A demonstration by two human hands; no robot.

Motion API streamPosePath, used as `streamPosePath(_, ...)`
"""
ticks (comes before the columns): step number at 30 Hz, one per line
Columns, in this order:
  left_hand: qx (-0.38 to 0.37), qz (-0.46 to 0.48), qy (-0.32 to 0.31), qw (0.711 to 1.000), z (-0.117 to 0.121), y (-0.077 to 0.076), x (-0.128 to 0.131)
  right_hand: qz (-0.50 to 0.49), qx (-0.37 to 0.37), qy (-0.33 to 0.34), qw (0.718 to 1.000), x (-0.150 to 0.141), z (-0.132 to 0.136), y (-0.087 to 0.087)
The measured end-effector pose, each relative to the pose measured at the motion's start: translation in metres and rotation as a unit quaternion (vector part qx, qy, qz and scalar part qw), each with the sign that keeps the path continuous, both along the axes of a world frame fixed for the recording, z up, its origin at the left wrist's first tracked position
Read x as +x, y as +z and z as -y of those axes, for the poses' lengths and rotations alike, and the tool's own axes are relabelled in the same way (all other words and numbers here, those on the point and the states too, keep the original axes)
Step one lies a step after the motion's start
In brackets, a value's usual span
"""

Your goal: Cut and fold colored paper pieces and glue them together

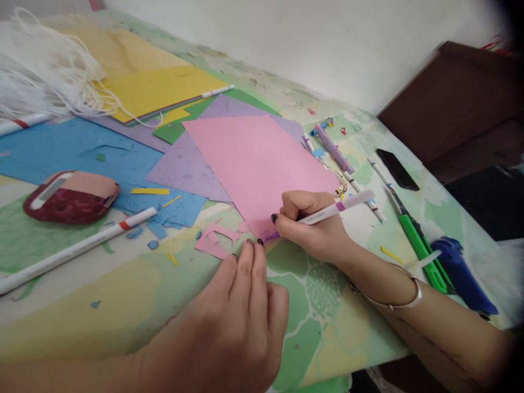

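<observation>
A white felt-tip pen (339,207) with a purple band is gripped in my right hand (311,224). Its purple tip end meets the near corner of a pink sheet (254,164), where small purple marks show. My left hand (241,311) is open, with some fingers stretched out and the fingertips pressing at that same corner; its other fingers curl under. Pink paper scraps (216,237), one with a piece cut out, lie just beyond the left fingertips. Beneath the pink sheet are a purple sheet (180,169) and a green sheet (167,131).
Blue paper (69,144), yellow sheets (155,90) and white string (45,65) fill the back left. A maroon-and-pink case (73,196) sits near a red-banded pen (82,251). At right lie a green cutter (423,254), a blue tool (462,273) and a dark phone (397,169).
</observation>
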State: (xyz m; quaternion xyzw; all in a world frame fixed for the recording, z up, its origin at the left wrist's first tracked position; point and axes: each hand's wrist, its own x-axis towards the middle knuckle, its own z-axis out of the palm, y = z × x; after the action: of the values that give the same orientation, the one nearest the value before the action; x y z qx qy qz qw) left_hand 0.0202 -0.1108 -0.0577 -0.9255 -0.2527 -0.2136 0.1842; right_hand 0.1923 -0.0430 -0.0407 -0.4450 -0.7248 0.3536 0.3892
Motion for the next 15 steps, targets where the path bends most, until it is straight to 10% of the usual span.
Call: streamPosePath(15, 0.006, -0.008, 0.001, 1.000, -0.0009, 0.0013, -0.0005, 0.008, 0.010, -0.001, 1.000, 0.0001, 0.0016, -0.0002)
